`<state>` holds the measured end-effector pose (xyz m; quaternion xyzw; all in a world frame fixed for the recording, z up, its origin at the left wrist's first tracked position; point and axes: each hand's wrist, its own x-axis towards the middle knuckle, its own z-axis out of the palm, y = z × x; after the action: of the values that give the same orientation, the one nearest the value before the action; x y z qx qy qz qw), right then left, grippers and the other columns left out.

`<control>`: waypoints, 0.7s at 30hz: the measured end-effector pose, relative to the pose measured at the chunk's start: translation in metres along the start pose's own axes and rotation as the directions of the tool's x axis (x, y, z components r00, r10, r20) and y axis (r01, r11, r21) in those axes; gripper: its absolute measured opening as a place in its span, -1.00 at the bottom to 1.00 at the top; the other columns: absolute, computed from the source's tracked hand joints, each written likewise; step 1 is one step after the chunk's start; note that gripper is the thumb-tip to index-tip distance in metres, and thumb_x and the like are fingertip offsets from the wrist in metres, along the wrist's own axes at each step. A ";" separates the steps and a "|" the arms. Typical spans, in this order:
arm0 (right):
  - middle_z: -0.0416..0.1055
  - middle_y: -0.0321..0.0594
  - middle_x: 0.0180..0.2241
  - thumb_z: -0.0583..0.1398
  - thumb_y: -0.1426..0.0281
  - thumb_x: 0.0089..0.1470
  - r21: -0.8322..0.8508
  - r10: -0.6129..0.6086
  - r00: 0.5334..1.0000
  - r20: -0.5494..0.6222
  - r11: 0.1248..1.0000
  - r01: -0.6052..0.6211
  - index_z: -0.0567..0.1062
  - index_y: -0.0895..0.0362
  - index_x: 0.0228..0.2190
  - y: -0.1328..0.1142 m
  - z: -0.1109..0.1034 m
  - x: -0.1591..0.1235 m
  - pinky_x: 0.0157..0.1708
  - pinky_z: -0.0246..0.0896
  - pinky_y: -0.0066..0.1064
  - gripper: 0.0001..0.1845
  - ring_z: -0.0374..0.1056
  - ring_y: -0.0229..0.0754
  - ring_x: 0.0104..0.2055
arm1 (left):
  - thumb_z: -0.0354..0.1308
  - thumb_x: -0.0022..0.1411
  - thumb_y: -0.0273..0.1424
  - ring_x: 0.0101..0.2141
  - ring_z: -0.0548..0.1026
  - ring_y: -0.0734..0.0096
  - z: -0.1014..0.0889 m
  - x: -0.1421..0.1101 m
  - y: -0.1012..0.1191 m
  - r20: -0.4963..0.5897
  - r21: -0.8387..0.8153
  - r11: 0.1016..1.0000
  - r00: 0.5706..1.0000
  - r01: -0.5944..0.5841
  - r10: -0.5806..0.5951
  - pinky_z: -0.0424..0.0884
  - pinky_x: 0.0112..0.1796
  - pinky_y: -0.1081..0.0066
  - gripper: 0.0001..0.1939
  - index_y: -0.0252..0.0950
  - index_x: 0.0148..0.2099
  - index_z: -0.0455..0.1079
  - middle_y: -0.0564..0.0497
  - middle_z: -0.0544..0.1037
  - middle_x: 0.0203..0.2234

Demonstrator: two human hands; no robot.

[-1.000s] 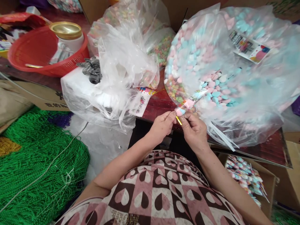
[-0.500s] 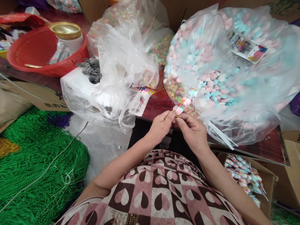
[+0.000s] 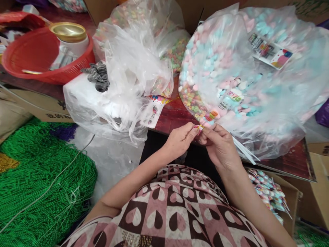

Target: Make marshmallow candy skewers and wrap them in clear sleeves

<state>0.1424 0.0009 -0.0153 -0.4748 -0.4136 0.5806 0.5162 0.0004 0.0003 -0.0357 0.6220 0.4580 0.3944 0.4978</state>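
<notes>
Centrally, left hand [image 3: 180,139] | right hand [image 3: 218,140] | both sets of fingers pinching printed wrapper [image 3: 199,127] | red basket [image 3: 25,56], upper left

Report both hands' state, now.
Left hand: fingers closed on the slim, clear plastic candy packet.
Right hand: fingers closed at the packet's near end.

The basket [image 3: 23,51] is red, the cords [image 3: 46,185] green, and the shirt [image 3: 174,212] heart-checked in pink, cream and brown.
</notes>
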 end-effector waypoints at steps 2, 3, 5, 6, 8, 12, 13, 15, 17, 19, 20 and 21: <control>0.25 -0.43 -0.67 0.37 0.30 -0.10 0.003 0.008 0.999 0.042 1.000 -0.008 0.35 0.11 -0.61 0.000 -0.001 0.000 -0.58 0.05 -0.50 -0.69 0.13 -0.38 -0.63 | 0.02 0.32 -0.18 -0.19 0.45 0.38 -0.003 0.003 0.000 0.015 -0.174 0.983 0.998 -0.059 0.063 0.34 -0.15 0.39 -0.72 -0.27 -0.08 0.34 -0.03 0.51 -0.21; 0.25 -0.43 -0.67 0.36 0.28 -0.07 -0.031 -0.005 0.998 0.062 0.999 0.007 0.36 0.11 -0.59 0.001 -0.002 -0.001 -0.58 0.05 -0.50 -0.70 0.13 -0.37 -0.63 | 0.08 0.29 -0.21 -0.10 0.45 0.34 -0.005 0.003 0.001 0.029 -0.281 0.957 0.996 -0.071 0.083 0.35 -0.09 0.37 -0.66 -0.25 0.04 0.32 -0.07 0.50 -0.08; 0.27 -0.43 -0.66 0.33 0.25 -0.01 -0.145 -0.055 0.993 0.107 0.987 0.070 0.38 0.10 -0.56 0.004 -0.003 -0.002 -0.57 0.07 -0.48 -0.72 0.15 -0.36 -0.62 | 0.17 0.23 -0.24 0.00 0.44 0.28 -0.012 0.004 0.008 0.077 -0.459 0.888 0.993 -0.041 0.086 0.37 -0.06 0.35 -0.48 -0.18 0.21 0.24 -0.08 0.45 0.08; 0.28 -0.42 -0.65 0.31 0.25 0.02 -0.216 -0.082 0.988 0.133 0.970 0.110 0.39 0.09 -0.55 0.005 -0.004 -0.003 -0.56 0.09 -0.47 -0.73 0.16 -0.35 -0.61 | 0.20 0.20 -0.25 0.01 0.44 0.26 -0.015 0.004 0.013 0.091 -0.511 0.859 0.993 -0.019 0.076 0.39 -0.07 0.35 -0.44 -0.15 0.23 0.24 -0.06 0.45 0.09; 0.33 -0.39 -0.60 0.30 0.26 0.05 -0.344 -0.146 0.974 0.172 0.918 0.199 0.43 0.08 -0.50 0.006 -0.005 -0.003 -0.54 0.15 -0.45 -0.79 0.21 -0.31 -0.58 | 0.21 0.20 -0.21 -0.02 0.47 0.24 -0.021 0.001 0.025 0.075 -0.560 0.828 0.996 -0.004 0.056 0.41 -0.11 0.34 -0.49 -0.12 0.19 0.33 -0.04 0.52 0.00; 0.48 -0.29 -0.46 0.28 0.24 0.06 -0.474 -0.216 0.958 0.189 0.834 0.282 0.51 0.06 -0.37 -0.001 -0.007 0.003 -0.47 0.28 -0.37 -0.84 0.36 -0.20 -0.47 | 0.04 0.26 0.04 -0.24 0.54 0.23 -0.029 -0.009 0.045 0.056 -0.583 0.812 0.995 -0.034 0.082 0.43 -0.18 0.28 -0.50 -0.23 -0.08 0.53 -0.06 0.58 -0.37; 0.48 -0.28 -0.46 0.27 0.23 0.07 -0.491 -0.237 0.958 0.163 0.822 0.287 0.51 0.06 -0.37 -0.005 -0.008 0.006 -0.49 0.28 -0.37 -0.84 0.36 -0.20 -0.48 | -0.01 0.27 0.07 -0.30 0.54 0.25 -0.030 -0.012 0.048 0.073 -0.569 0.821 0.992 -0.045 0.105 0.43 -0.18 0.25 -0.47 -0.25 -0.16 0.55 -0.06 0.57 -0.44; 0.46 -0.29 -0.51 0.26 0.24 0.09 -0.541 -0.303 0.949 0.089 0.785 0.302 0.50 0.07 -0.43 -0.013 -0.008 0.011 -0.54 0.24 -0.40 -0.84 0.33 -0.24 -0.53 | -0.04 0.29 0.07 -0.37 0.52 0.28 -0.030 -0.015 0.050 0.100 -0.504 0.861 0.985 -0.074 0.143 0.40 -0.14 0.22 -0.44 -0.27 -0.30 0.57 -0.04 0.52 -0.55; 0.44 -0.31 -0.54 0.25 0.29 0.09 -0.592 -0.383 0.923 0.040 0.735 0.331 0.49 0.07 -0.46 -0.021 -0.006 0.014 -0.57 0.19 -0.43 -0.85 0.29 -0.27 -0.57 | -0.05 0.31 0.04 -0.39 0.49 0.32 -0.028 -0.015 0.049 0.128 -0.389 0.920 0.986 -0.047 0.105 0.38 -0.11 0.24 -0.43 -0.27 -0.39 0.55 -0.03 0.50 -0.58; 0.45 -0.32 -0.54 0.26 0.33 0.08 -0.633 -0.452 0.890 0.064 0.671 0.386 0.50 0.06 -0.47 -0.029 -0.002 0.014 -0.56 0.20 -0.43 -0.89 0.29 -0.28 -0.57 | -0.09 0.32 0.06 -0.41 0.46 0.37 -0.025 -0.011 0.044 0.143 -0.285 0.957 0.990 0.049 -0.008 0.36 -0.15 0.30 -0.37 -0.29 -0.49 0.49 -0.03 0.50 -0.57; 0.45 -0.32 -0.54 0.26 0.35 0.08 -0.650 -0.480 0.872 0.096 0.633 0.420 0.50 0.05 -0.46 -0.032 0.001 0.012 -0.54 0.21 -0.42 -0.90 0.30 -0.28 -0.56 | -0.15 0.32 0.09 -0.43 0.45 0.39 -0.023 -0.009 0.040 0.138 -0.273 0.957 0.988 0.100 -0.064 0.35 -0.19 0.33 -0.32 -0.30 -0.55 0.45 -0.04 0.48 -0.59; 0.46 -0.31 -0.53 0.25 0.37 0.07 -0.666 -0.506 0.852 0.135 0.591 0.456 0.51 0.05 -0.46 -0.034 0.003 0.010 -0.52 0.21 -0.42 -0.92 0.31 -0.27 -0.54 | -0.21 0.32 0.12 -0.46 0.43 0.42 -0.021 -0.005 0.036 0.127 -0.292 0.946 0.986 0.139 -0.105 0.34 -0.24 0.35 -0.27 -0.31 -0.58 0.41 -0.04 0.46 -0.62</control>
<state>0.1460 0.0152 0.0175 -0.5190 -0.6897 0.2116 0.4584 -0.0145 -0.0024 0.0036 0.5303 0.4024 0.3930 0.6343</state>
